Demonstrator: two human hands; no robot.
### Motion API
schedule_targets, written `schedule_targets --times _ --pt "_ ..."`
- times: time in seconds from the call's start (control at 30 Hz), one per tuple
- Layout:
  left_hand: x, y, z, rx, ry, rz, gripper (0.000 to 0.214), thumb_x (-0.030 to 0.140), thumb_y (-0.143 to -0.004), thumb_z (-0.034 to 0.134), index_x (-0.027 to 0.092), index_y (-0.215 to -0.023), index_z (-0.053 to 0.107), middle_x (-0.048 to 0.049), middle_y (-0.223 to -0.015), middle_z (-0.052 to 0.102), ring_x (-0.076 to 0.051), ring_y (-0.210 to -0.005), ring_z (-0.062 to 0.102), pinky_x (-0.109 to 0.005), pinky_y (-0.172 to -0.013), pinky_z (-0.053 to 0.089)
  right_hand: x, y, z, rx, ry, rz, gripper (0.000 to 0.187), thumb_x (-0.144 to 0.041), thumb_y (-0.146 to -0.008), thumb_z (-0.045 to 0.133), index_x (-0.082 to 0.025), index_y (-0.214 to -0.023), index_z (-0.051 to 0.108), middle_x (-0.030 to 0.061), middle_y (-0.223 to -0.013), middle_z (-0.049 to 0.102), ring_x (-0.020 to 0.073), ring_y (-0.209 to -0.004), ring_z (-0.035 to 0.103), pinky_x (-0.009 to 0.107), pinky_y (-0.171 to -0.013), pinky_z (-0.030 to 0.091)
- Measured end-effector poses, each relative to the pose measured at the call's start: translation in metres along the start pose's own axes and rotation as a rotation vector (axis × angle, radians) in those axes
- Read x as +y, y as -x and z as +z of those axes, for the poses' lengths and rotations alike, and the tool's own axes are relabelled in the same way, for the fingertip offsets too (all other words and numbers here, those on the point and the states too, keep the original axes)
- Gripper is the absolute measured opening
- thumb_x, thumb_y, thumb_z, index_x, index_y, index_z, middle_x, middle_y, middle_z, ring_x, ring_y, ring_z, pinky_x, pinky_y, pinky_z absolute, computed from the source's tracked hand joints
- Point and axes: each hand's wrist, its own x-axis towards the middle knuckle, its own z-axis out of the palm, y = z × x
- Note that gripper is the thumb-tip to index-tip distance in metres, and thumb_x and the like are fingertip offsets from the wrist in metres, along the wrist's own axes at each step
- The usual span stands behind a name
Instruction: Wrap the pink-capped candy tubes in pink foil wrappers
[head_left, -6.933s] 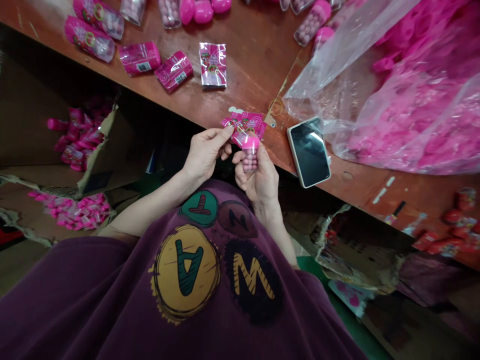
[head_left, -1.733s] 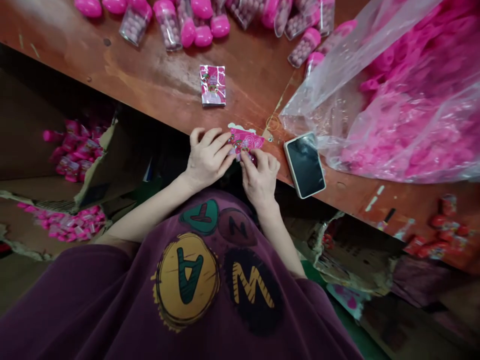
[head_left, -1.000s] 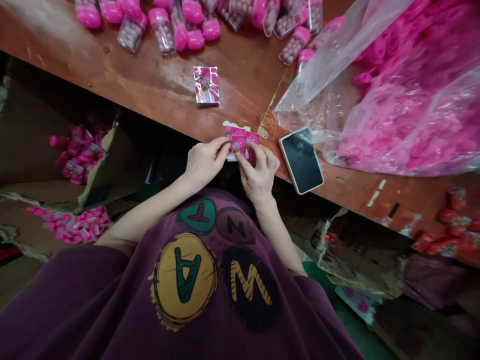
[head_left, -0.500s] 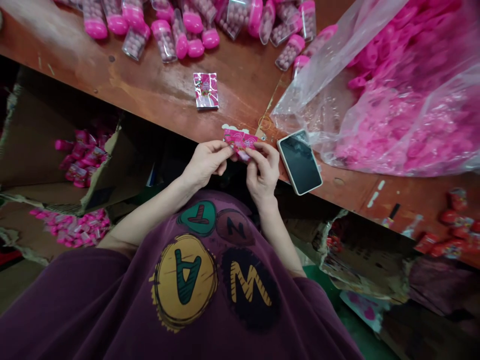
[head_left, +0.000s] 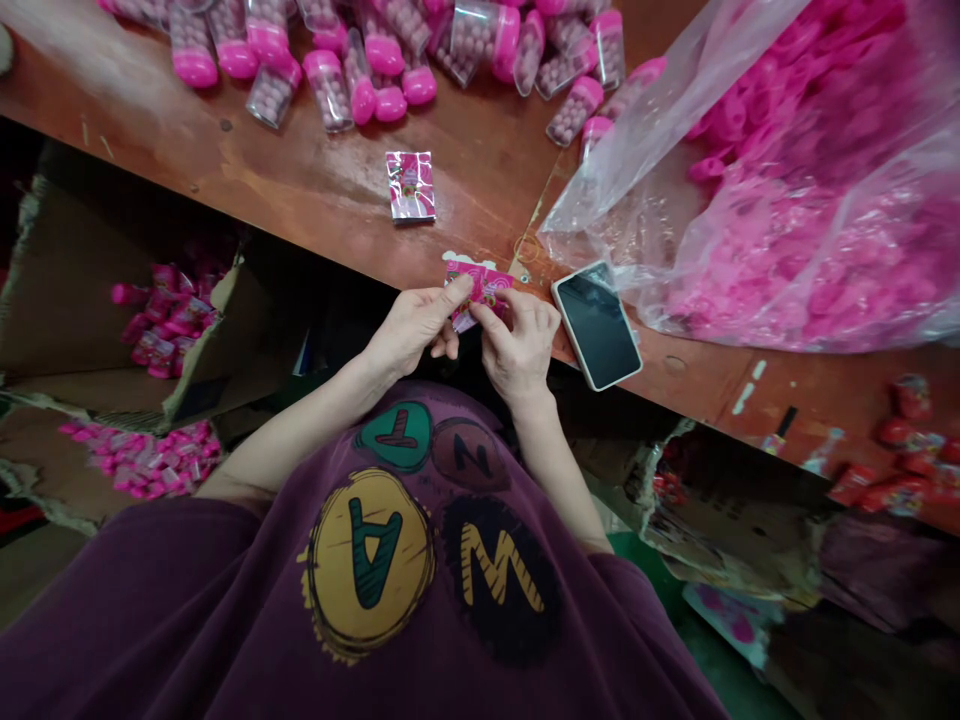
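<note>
My left hand (head_left: 411, 328) and my right hand (head_left: 519, 345) meet at the near edge of the wooden table (head_left: 300, 180). Both pinch a pink printed label (head_left: 480, 290) wrapped round a small object that my fingers mostly hide. A stack of the same pink labels (head_left: 410, 186) lies on the table farther back. Several clear tubes of pink balls with pink caps (head_left: 360, 70) lie along the far edge.
A phone (head_left: 598, 324) lies face up right of my hands. Clear bags of pink plastic parts (head_left: 787, 180) fill the right side. Cardboard boxes with wrapped pink items (head_left: 161, 320) stand below left. Red packs (head_left: 900, 450) lie at the right edge.
My hands stayed together at the table edge, working the pink label round the object. The view shifted slightly, showing more tubes at the top.
</note>
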Motion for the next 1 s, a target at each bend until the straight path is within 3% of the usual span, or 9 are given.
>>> schedule_targets --times 0.13,0.23,0.37,0.5,0.8,1.0 --pt "0.001 -0.001 -0.003 0.038 -0.006 0.008 0.049 0.058 -0.086 0.088 0.016 -0.072 0.066 0.0004 -0.046 0.058 -0.008 -0.035 0.050 -0.021 -0.037 0.024 -0.003 -0.004 -0.001 0.100 -0.110 -0.008 0.039 -0.020 -0.105 0.048 -0.034 -0.133 0.071 0.0087 -0.134 0.070 0.0280 -0.125 0.064 0.052 -0.106 0.049" --pt "0.002 -0.003 -0.003 0.082 -0.003 0.051 0.042 0.048 -0.093 0.084 0.016 -0.072 0.068 0.0006 -0.046 0.057 -0.007 -0.035 0.047 -0.022 -0.038 0.023 -0.011 -0.008 0.003 0.209 -0.355 0.132 0.039 -0.021 -0.107 0.041 -0.027 -0.136 0.065 0.0110 -0.127 0.071 0.0246 -0.117 0.070 0.048 -0.101 0.057" --pt "0.000 -0.001 0.002 0.095 0.015 0.108 0.033 0.045 -0.088 0.087 0.016 -0.078 0.075 0.0039 -0.048 0.054 -0.005 -0.039 0.041 -0.021 -0.042 0.023 -0.026 -0.018 0.004 0.153 -0.735 0.374 0.037 -0.038 -0.107 0.054 -0.026 -0.142 0.054 0.0067 -0.110 0.073 0.0191 -0.093 0.073 0.036 -0.084 0.063" --pt "-0.002 -0.001 0.012 0.136 0.092 0.109 0.037 0.046 -0.079 0.092 0.015 -0.071 0.074 0.0041 -0.045 0.051 -0.004 -0.040 0.039 -0.020 -0.042 0.023 -0.033 -0.030 -0.002 0.167 -0.960 0.428 0.032 -0.037 -0.103 0.062 -0.027 -0.132 0.056 0.0026 -0.099 0.074 0.0162 -0.086 0.073 0.033 -0.084 0.065" --pt "0.009 -0.026 0.029 0.203 0.231 0.105 0.040 0.044 -0.070 0.094 0.014 -0.064 0.069 0.0015 -0.047 0.056 -0.006 -0.038 0.045 -0.019 -0.038 0.027 -0.032 -0.049 0.002 0.271 -0.961 0.509 0.021 -0.037 -0.101 0.064 -0.025 -0.118 0.064 0.0039 -0.103 0.073 0.0147 -0.086 0.073 0.031 -0.079 0.064" --pt "0.018 -0.027 0.026 0.188 0.271 0.078 0.045 0.049 -0.065 0.098 0.013 -0.067 0.070 -0.0004 -0.053 0.060 -0.007 -0.041 0.050 -0.019 -0.038 0.031 -0.028 -0.057 0.011 0.241 -0.960 0.525 0.021 -0.040 -0.104 0.061 -0.024 -0.117 0.064 0.0031 -0.098 0.074 0.0135 -0.075 0.070 0.030 -0.071 0.061"
